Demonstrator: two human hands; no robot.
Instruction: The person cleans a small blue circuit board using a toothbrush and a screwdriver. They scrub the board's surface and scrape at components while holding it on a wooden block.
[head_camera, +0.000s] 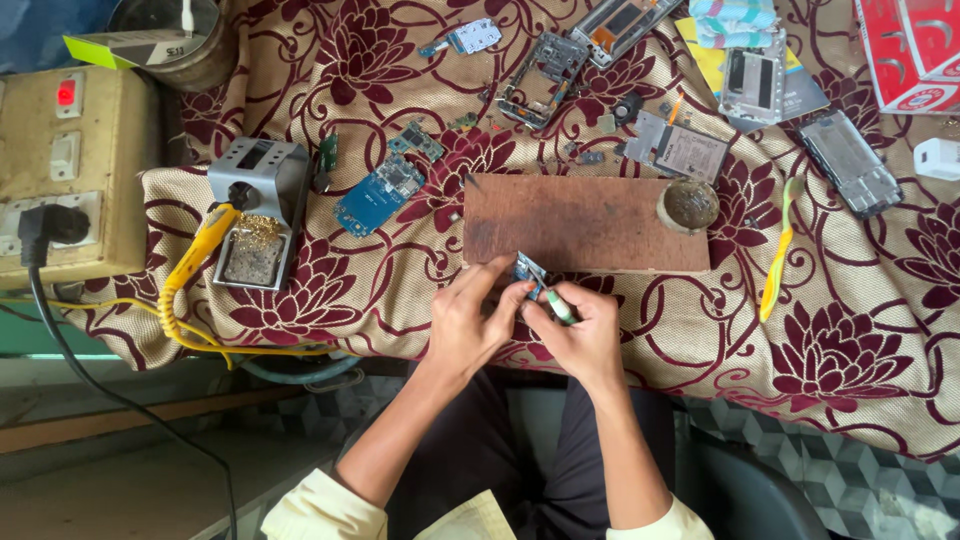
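Both hands meet at the near edge of the bench, pinching a small part and a tool.

Left hand (468, 322) has its grip pressed together on a small blue circuit board (529, 269), held just above the cloth; right hand (578, 330) touches it, its grip closed round a slim green-and-white tool (558, 306) whose tip is hidden behind the fingers. Just beyond the grips lies a brown wooden board (585, 222), and on its right end sits a small round tin (688, 204) of dull, crusted stuff, too murky to tell. Far left of the grips, a grey metal soldering stand (258, 205) holds brass wool in its tray. A round dark tub (170, 38) at the top left is cut off by the edge.
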